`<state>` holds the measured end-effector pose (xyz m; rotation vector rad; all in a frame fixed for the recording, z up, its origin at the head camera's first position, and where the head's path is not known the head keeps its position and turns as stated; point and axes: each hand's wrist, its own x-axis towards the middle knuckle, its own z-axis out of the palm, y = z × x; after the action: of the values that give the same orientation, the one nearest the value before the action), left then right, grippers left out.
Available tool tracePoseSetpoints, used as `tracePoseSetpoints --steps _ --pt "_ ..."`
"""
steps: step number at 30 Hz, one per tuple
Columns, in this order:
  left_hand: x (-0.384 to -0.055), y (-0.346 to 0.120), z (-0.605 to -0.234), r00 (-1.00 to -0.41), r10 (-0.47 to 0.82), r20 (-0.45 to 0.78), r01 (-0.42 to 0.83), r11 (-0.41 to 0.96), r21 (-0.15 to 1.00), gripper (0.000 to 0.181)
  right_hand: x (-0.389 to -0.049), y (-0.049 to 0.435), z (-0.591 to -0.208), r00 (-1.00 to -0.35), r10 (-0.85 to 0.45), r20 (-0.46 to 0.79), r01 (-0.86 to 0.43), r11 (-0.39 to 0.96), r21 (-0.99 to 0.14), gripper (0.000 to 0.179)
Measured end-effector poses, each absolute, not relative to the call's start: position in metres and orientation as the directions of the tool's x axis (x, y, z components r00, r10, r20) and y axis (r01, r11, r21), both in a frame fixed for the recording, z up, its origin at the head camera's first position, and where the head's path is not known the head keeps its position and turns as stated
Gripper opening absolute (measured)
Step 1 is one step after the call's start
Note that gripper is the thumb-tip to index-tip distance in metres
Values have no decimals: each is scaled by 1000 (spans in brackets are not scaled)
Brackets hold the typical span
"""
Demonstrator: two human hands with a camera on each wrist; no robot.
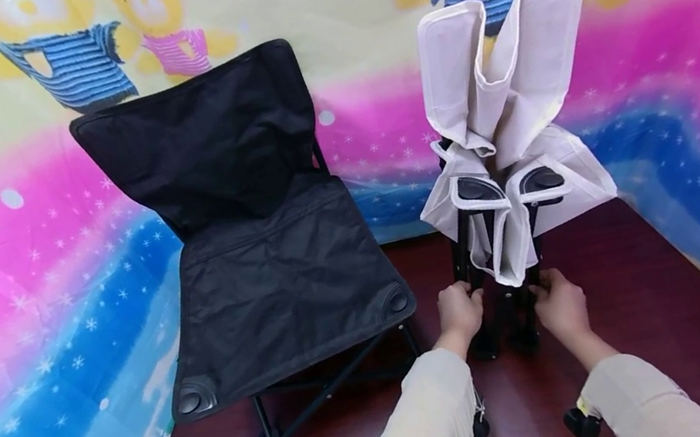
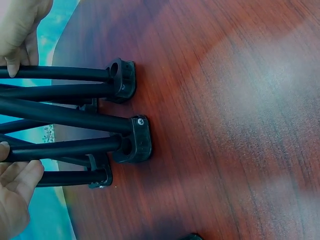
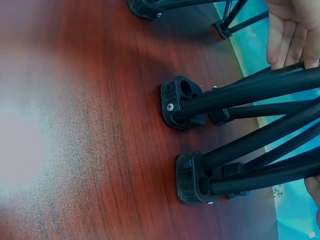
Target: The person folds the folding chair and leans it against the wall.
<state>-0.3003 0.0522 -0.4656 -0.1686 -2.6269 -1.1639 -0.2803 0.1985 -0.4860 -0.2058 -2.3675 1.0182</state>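
Observation:
A white folding chair [image 1: 562,48] stands largely folded at the right, its fabric creased and bunched above gathered black legs [image 1: 462,249]. My left hand [image 1: 460,315] grips a leg on its left side, and my right hand [image 1: 561,306] holds one on the right. In the left wrist view, thumb and fingers of the left hand [image 2: 17,195] are round a black tube [image 2: 75,149]; the right hand [image 2: 19,30] is across from it. The right wrist view has the left hand [image 3: 292,32] at the tubes [image 3: 250,97] and only a sliver of the right hand [image 3: 314,189].
An unfolded black folding chair [image 1: 284,285] stands close by on the left. Beneath both chairs is a dark red wood-grain surface [image 1: 510,409]. A patterned backdrop [image 1: 376,128] with bears and snowflakes runs behind and along the sides.

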Motion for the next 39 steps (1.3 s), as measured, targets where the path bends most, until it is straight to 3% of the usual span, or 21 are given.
tracePoseSetpoints --steps 20,31,39 --pt "-316 52 -463 -963 -8 268 185 704 685 17 -299 201 -491 -804 291 518 -182 709 -682 11" --pt "-317 65 -468 -918 -294 268 83 516 852 10 -299 194 -488 -770 394 501 -124 679 -724 9" --pt "-317 67 -471 -885 -374 277 69 482 873 11 -298 186 -488 -724 439 531 -135 666 -734 12"
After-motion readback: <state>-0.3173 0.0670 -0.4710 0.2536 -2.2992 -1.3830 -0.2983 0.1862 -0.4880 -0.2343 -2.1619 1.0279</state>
